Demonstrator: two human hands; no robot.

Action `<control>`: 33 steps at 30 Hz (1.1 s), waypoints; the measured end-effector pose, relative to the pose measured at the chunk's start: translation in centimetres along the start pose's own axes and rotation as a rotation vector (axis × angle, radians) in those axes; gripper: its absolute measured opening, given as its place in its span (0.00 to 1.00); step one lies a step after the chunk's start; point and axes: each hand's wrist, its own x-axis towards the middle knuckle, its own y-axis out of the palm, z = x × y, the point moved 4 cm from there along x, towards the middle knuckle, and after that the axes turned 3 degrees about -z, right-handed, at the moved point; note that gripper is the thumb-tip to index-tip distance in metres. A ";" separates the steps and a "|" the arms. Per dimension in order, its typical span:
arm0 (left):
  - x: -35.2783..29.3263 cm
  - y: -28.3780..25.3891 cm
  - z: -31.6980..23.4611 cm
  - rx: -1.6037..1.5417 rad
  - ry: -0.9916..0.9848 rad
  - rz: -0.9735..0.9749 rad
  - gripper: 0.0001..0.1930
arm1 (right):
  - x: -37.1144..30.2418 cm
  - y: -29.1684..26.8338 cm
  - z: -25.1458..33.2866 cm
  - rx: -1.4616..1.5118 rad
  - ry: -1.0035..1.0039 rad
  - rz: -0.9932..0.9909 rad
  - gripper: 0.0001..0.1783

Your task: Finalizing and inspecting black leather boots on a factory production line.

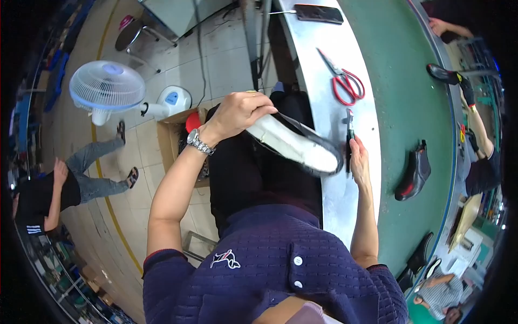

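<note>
Gripping a black shoe (294,146), pale face up, with the left hand (243,114), which is clamped on one end. Shoe slants across above the lap (234,178), rounded end over the worktop (348,210) edge; can't tell if it touches there. Hands apart: right hand (360,159) is at the worktop, fingers on the lower part of a slim dark-handled tool (350,121). Can't tell if they close round it.

Just past the tool: red-handled scissors (348,89), blades pointing away, taking up the middle of the narrow top. Far end: dark phone (319,14) with a white cable (278,12).

Left of the lap, close in: open cardboard box (164,143), red item (193,121) at its rim. Beyond that a pedestal fan (108,86), then a round stool (129,35). Metal post (253,43) ahead of the knees.

Right of the worktop: green strip (383,108) carrying a black shoe with a red patch (414,175). Co-worker (59,186) in sandals well off left; more people across the strip.
</note>
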 end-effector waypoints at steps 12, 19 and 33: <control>4.3 2.7 -2.7 0.208 -0.040 0.066 0.18 | -7.5 -0.7 7.0 0.435 0.225 0.202 0.18; 8.2 5.8 0.2 -0.135 -0.309 0.499 0.22 | -8.1 0.2 10.6 0.491 0.165 0.446 0.39; 7.5 7.0 -0.8 0.130 -0.183 0.108 0.10 | -4.9 3.4 13.1 0.749 0.417 0.554 0.31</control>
